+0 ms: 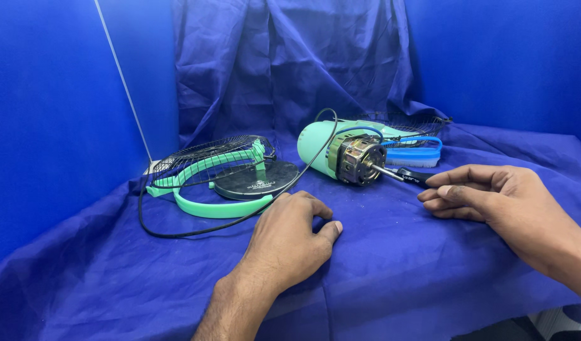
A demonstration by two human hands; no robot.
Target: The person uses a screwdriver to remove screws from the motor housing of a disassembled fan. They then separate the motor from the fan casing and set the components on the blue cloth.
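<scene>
A mint-green fan motor (341,153) lies on its side on the blue cloth, its bare metal core and shaft pointing right. My right hand (486,196) reaches in from the right, and its fingertips touch a black-handled tool (412,177) that lies by the shaft. My left hand (290,237) rests palm down on the cloth in front of the motor, fingers loosely curled, holding nothing. A black power cord (196,231) loops from the motor past my left hand.
At the left lie a black wire fan guard (202,155), a green ring and stand (218,207) and a round black base (256,180). A blue brush (413,154) and another wire guard (407,123) sit behind the motor. Blue cloth walls surround the table.
</scene>
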